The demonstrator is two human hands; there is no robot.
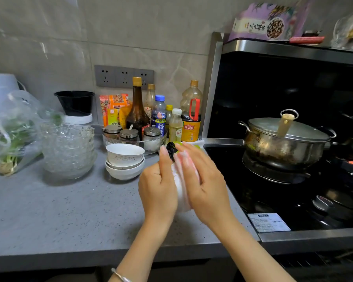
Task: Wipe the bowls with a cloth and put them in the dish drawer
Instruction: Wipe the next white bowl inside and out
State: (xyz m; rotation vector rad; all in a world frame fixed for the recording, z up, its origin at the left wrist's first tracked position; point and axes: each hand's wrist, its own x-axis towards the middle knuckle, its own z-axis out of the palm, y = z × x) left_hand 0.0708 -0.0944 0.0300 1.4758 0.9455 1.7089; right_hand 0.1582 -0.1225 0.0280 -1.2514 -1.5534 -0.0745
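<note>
Left hand (pixel 157 186): grips the bowl (pixel 181 202), fingers curled round it, above the counter's (pixel 69 216) right edge.
Right hand (pixel 206 180): fingers straight, pressing the cloth (pixel 183 161) against the bowl; blurred.
Bowl stack (pixel 124 161): white, towards the counter's back edge, just left of the hands.
Glass bowls (pixel 69 151): stacked, left of the white ones.
Pot (pixel 283 143): lidded, on the stove (pixel 293 200).
</note>
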